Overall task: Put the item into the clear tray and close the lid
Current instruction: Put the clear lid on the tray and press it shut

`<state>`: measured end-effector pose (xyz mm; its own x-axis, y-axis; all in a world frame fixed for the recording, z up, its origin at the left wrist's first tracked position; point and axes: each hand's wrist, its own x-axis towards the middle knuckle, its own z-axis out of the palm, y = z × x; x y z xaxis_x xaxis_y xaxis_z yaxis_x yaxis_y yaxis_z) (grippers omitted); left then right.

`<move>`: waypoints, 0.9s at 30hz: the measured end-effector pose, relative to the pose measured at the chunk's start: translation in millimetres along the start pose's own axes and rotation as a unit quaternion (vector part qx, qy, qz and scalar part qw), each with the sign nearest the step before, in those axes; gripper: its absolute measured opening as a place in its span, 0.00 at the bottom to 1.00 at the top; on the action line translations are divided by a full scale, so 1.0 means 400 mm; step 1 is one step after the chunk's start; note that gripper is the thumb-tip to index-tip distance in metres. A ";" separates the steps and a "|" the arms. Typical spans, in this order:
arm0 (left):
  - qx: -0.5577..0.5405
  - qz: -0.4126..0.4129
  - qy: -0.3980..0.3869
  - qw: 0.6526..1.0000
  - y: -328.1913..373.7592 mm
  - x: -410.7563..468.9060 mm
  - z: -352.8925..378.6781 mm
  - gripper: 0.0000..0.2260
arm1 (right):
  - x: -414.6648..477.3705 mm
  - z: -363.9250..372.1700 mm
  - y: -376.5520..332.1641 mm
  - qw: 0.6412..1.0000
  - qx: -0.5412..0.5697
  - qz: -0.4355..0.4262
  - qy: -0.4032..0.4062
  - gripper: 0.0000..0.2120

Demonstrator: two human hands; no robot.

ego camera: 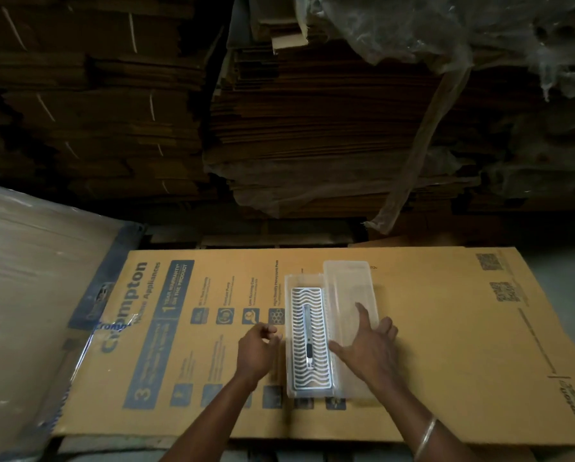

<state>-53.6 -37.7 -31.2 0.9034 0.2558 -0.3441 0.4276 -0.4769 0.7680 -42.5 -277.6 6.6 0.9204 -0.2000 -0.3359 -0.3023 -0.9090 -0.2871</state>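
A person's two bare hands work over a flattened corrugated cardboard carton [429, 345], printed in blue with the Crompton name and rows of square icons, which serves as the worktop. The clear tray [308, 281], a long rectangular shell of thin, glossy transparent plastic with rounded corners, lies lengthwise on the carton. Inside it sits the item [310, 338], a flat white rectangular panel moulded with rows of wavy slots on either side of a narrow central channel, where a small dark part shows. The lid [348, 288], of the same clear plastic and the same long shape, lies open just to the right of the tray, running alongside it and touching its edge.

The left hand [257, 350] hovers just beside the tray's left wall, fingers loosely curled, its grip empty. The right hand [369, 348] is spread wide with the palm down over the near part of the lid, fingers splayed, the thumb reaching toward the tray's right rim; it clasps nothing. A thin metal bangle [426, 436] circles the right wrist.

Behind the worktop rise dim stacks of flattened brown cardboard [313, 128], some draped in crinkled plastic sheeting [429, 31]
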 end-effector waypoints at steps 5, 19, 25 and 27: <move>-0.044 -0.078 -0.149 0.985 -0.069 -0.021 -0.012 0.04 | -0.045 0.034 -0.134 0.999 -0.028 -0.035 -0.025 0.54; -0.098 -0.128 -0.298 0.941 -0.042 -0.081 -0.029 0.23 | -0.017 0.118 -0.221 0.997 -0.066 -0.017 -0.035 0.54; -0.099 -0.141 -0.317 0.933 -0.029 -0.087 -0.038 0.23 | -0.023 0.126 -0.218 0.994 -0.088 -0.029 -0.051 0.54; -0.079 -0.141 -0.310 0.937 -0.023 -0.091 -0.035 0.21 | -0.020 0.130 -0.214 0.994 -0.095 -0.036 -0.051 0.54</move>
<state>-91.0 -30.9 -18.0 0.6218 -0.2078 -0.7551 0.6858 -0.3213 0.6531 -37.1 -179.1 -12.9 0.9052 -0.1021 -0.4126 -0.1750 -0.9742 -0.1428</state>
